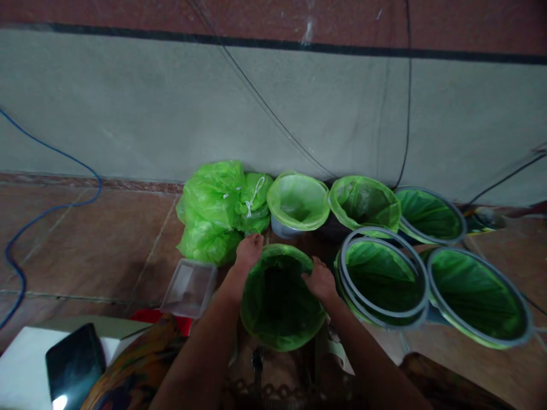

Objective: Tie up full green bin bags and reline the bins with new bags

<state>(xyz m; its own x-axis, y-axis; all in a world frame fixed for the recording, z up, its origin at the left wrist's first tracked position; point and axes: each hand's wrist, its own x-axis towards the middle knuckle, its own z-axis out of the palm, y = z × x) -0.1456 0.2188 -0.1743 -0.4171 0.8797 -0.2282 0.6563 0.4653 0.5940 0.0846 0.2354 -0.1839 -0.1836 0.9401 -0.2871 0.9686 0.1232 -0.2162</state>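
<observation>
A waste bin lined with a green bag [256,307] stands in front of me, its dark mouth facing up. My left hand [250,250] is at its far left rim, the fingers closed over the folded edge of the bag. On the right rim, my right hand [320,279] grips the edge, with the thumb over the inside and the fingers around the outside. The bin's lower body is hidden from this angle. Just beyond it is another lined bin [285,229], light in colour, with the bag folded over its rim.
Tied green bags [213,196] lie by the wall at left, near a clear plastic container [188,287]. More lined bins [365,205] stand at right; a loose grey ring [348,282] rests over one. A phone [77,361] lies on a white box [25,364]. A blue cable [47,210] crosses the floor.
</observation>
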